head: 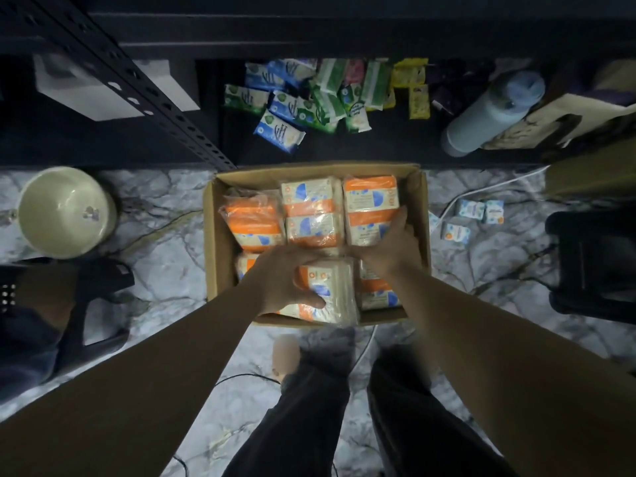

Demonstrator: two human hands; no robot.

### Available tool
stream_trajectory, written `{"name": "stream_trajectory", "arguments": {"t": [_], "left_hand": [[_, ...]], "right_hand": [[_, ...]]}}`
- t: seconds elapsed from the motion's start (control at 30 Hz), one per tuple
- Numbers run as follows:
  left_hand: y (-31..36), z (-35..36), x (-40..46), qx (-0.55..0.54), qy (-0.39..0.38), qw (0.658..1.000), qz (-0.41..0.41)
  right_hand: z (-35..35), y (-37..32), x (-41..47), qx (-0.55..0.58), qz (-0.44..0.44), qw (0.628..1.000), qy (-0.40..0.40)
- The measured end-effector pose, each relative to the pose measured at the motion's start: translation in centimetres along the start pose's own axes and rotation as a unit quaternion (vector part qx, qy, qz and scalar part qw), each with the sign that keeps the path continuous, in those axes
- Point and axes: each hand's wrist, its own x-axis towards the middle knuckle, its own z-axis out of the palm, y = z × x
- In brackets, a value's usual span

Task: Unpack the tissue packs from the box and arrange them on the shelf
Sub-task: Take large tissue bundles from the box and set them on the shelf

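Left hand [285, 284] grips a film-wrapped tissue pack [330, 294]; right hand [392, 246] lies flat on another. Judged light, squashy, slippery: clasp the sides.

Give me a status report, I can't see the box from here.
Left hand grips a tissue pack at the box's near edge. Right hand rests on another bundle, grip unclear. Shelf partly taken by loose small packs.

Dim overall exposure. Light is falling from above onto the cardboard box [215, 235] and marble-patterned floor [165, 277], while the black shelf [344, 149] is sinking into shadow. Wide-angle distortion is bending the shelf upright [137, 80]. The forearms and edges are appearing soft; glare is glinting off plastic-wrapped tissue packs [313, 215].
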Motion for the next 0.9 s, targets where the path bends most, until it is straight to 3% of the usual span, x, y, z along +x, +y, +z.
{"name": "stream_trajectory", "arguments": {"t": [0.1,0.23,0.37,0.67,0.9], "left_hand": [[-0.6,-0.2,-0.3,-0.02,0.011,1.0,0.012],[-1.2,-0.6,-1.1,-0.057,0.102,0.992,0.044],[0.8,-3.2,-3.3,-0.207,0.154,0.966,0.022],[11.8,-13.0,-15.6,-0.292,0.215,0.926,0.106],[21.6,-21.2,-27.6,-0.291,0.268,0.891,0.224]], "right_hand": [[-0.1,-0.1,-0.4,0.006,-0.029,0.999,0.033],[-1.7,0.1,-2.7,0.02,-0.083,0.992,0.095],[-5.8,-0.3,-6.6,0.099,-0.164,0.973,0.127],[-22.5,-4.5,-19.3,0.176,-0.193,0.951,0.165],[-36.2,-9.5,-33.0,0.275,-0.269,0.888,0.253]]}}
